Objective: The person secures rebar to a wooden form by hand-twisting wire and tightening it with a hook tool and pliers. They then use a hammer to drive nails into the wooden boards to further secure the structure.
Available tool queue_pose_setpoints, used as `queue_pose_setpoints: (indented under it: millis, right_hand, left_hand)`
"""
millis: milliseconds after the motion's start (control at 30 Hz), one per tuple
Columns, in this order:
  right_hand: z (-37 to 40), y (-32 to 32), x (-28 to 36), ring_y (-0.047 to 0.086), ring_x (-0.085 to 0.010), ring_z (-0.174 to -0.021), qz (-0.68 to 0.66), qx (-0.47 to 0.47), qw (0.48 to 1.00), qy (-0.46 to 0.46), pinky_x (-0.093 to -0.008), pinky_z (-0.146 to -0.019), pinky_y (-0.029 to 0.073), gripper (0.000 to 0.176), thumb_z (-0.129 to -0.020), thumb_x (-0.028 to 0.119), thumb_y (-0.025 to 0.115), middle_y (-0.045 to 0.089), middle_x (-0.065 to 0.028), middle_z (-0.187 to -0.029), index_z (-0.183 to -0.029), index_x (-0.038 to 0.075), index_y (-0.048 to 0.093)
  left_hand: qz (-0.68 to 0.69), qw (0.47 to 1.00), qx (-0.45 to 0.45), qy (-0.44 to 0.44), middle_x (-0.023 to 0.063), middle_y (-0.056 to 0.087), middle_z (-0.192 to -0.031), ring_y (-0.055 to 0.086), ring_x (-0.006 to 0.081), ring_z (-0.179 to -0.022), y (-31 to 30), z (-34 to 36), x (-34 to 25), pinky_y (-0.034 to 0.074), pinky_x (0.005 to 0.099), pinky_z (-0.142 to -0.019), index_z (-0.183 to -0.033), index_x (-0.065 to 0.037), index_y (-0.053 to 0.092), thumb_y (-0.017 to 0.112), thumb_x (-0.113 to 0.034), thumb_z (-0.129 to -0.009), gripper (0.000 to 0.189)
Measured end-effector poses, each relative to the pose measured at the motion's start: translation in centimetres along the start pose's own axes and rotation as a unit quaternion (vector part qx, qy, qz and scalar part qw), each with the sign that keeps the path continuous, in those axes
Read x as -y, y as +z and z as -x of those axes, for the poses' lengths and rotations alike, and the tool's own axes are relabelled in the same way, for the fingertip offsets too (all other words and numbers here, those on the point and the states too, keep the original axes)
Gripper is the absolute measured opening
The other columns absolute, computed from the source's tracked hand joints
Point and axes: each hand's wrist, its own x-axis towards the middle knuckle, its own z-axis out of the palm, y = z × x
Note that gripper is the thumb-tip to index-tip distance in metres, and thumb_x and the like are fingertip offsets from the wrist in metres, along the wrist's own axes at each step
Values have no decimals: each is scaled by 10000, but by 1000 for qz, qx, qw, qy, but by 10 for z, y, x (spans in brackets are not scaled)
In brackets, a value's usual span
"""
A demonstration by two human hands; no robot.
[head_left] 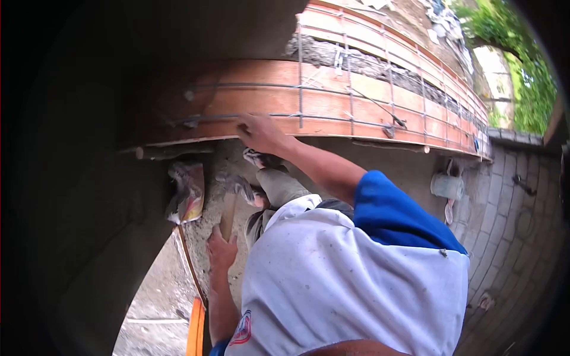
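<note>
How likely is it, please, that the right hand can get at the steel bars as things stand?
Probably yes: the right hand is at the near edge of the plywood, close to the steel bars, with nothing visible between.

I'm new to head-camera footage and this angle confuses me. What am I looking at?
There is no machine here, just a person with two bare hands. The single picture comes from a camera on that person's head, looking down past their white shirt towards their feet.

The right hand is at the near edge of a wooden board, which has a grid of metal rods over it. The left hand grips a wooden handle; what it belongs to is hard to make out. A bag lies nearby. The dark areas at the left hide much.
</note>
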Motion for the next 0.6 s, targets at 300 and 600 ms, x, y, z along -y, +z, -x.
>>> queue_pose_setpoints:
  millis: [300,600]
  right_hand:
    - [179,-262,-163,661,-364,-856,274,-67,884,373,-449,-784,521,209,-822,221,602,676,-205,-892,-907,70,718]
    - [12,-220,-206,639,-356,-915,204,52,974,85,-469,-781,516,228,-845,179,610,611,-150,-1093,-1058,126,673]
  left_hand:
    - [16,957,-53,286,270,626,-1023,585,446,-996,10,-143,-208,462,493,-858,-1144,19,546,667,-160,-809,399]
    - [-11,985,-114,128,254,634,-1007,598,430,-994,71,-182,-269,467,486,-869,-1090,2,571,656,-221,-821,360]
